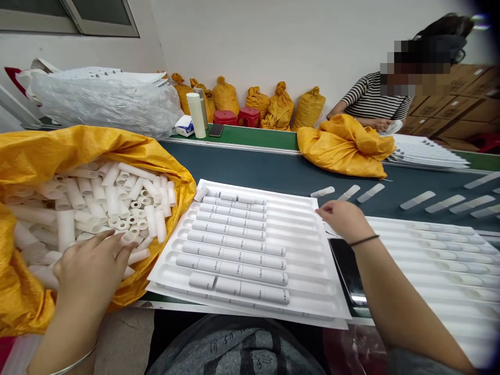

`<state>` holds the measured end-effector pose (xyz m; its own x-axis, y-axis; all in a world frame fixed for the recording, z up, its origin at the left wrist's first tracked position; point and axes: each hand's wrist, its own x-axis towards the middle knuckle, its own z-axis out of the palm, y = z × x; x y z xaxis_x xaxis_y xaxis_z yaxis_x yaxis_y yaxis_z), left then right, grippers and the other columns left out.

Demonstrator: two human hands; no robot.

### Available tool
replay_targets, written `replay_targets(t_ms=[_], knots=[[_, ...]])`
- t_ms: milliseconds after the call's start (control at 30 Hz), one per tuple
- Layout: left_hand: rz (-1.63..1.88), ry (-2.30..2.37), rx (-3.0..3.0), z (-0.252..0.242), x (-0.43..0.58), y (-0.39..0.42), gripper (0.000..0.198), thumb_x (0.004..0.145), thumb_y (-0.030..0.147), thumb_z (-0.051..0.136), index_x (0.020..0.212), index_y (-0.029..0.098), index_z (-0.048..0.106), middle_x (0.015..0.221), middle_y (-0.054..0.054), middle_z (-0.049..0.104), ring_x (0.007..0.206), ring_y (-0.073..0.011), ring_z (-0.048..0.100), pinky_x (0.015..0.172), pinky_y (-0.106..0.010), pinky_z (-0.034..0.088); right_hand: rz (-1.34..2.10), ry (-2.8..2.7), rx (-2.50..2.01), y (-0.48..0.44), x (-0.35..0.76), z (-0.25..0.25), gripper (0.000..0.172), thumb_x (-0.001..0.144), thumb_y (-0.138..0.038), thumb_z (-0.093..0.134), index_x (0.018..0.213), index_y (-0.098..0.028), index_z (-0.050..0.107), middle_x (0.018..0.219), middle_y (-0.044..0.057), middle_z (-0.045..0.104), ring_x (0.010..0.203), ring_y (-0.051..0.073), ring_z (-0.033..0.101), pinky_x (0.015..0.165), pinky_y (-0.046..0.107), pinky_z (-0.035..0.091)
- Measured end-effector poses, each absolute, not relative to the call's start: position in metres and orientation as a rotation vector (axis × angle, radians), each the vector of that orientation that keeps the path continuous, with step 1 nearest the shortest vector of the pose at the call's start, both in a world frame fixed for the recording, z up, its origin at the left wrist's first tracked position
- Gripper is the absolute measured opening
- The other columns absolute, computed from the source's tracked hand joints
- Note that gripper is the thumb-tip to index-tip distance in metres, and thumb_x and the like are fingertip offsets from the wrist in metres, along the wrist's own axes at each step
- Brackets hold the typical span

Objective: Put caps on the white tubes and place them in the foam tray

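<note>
Left hand [91,268] curled loosely over white tubes [117,200] heaped every way in the yellow sack [35,151], nearer them than the right hand [341,219], fingers together on the tray [250,250] edge.

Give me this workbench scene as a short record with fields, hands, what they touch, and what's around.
left hand: in the yellow sack, fingers on white tubes; grip unclear
right hand: resting at the right edge of the white tray, palm down
tray contents: rows of tubes laid in grooves, the right part of the grooves unfilled
beside tray: black phone under the right wrist
belt: dark conveyor carrying flat pieces
co-worker: person in striped top across the belt, with another yellow sack
</note>
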<state>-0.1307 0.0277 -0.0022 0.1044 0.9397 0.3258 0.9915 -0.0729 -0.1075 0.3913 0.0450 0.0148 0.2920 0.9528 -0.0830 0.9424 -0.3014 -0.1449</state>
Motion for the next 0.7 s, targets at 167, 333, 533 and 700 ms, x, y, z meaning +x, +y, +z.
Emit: replay_targets(t_ms=[167, 333, 533, 700], knots=[[-1.027, -1.855, -2.237, 0.006, -0.081, 0.013, 0.036, 0.089, 0.036, 0.050, 0.122, 0.022, 0.054, 0.121, -0.006, 0.062, 0.107, -0.0229, 0.059, 0.094, -0.035, 0.044, 0.362, -2.266, -1.641, -0.005, 0.318, 0.002, 0.020, 0.088, -0.028, 0.051, 0.085, -0.027, 0.071, 0.084, 0.003, 0.071, 0.074, 0.021, 0.066, 0.065, 0.034, 0.053], [-1.416, -1.790, -2.442, -0.003, -0.060, 0.003, 0.038, 0.087, 0.031, 0.055, 0.124, 0.023, 0.052, 0.126, -0.007, 0.059, 0.118, -0.0237, 0.054, 0.106, -0.037, 0.037, -0.091, -2.006, -2.201, 0.037, 0.363, 0.014, 0.027, 0.090, -0.026, 0.045, 0.092, -0.018, 0.071, 0.089, 0.012, 0.069, 0.083, 0.027, 0.064, 0.072, 0.038, 0.050], [-1.446, -1.970, -2.362, -0.003, -0.069, -0.002, 0.037, 0.085, 0.040, 0.054, 0.120, 0.025, 0.056, 0.124, -0.006, 0.060, 0.117, -0.0264, 0.054, 0.107, -0.042, 0.035, -0.051, -1.937, -2.516, 0.117, 0.466, 0.012, 0.022, 0.094, -0.028, 0.048, 0.104, -0.014, 0.062, 0.106, 0.010, 0.063, 0.092, 0.019, 0.061, 0.082, 0.037, 0.050], [-1.303, -2.096, -2.246, 0.005, -0.071, -0.009, 0.037, 0.086, 0.045, 0.049, 0.118, 0.029, 0.056, 0.122, -0.003, 0.061, 0.115, -0.0256, 0.056, 0.107, -0.039, 0.037, 0.188, -2.273, -2.419, 0.125, 0.498, -0.021, 0.021, 0.088, -0.022, 0.059, 0.107, -0.013, 0.061, 0.110, 0.009, 0.060, 0.093, 0.018, 0.061, 0.083, 0.037, 0.049]])
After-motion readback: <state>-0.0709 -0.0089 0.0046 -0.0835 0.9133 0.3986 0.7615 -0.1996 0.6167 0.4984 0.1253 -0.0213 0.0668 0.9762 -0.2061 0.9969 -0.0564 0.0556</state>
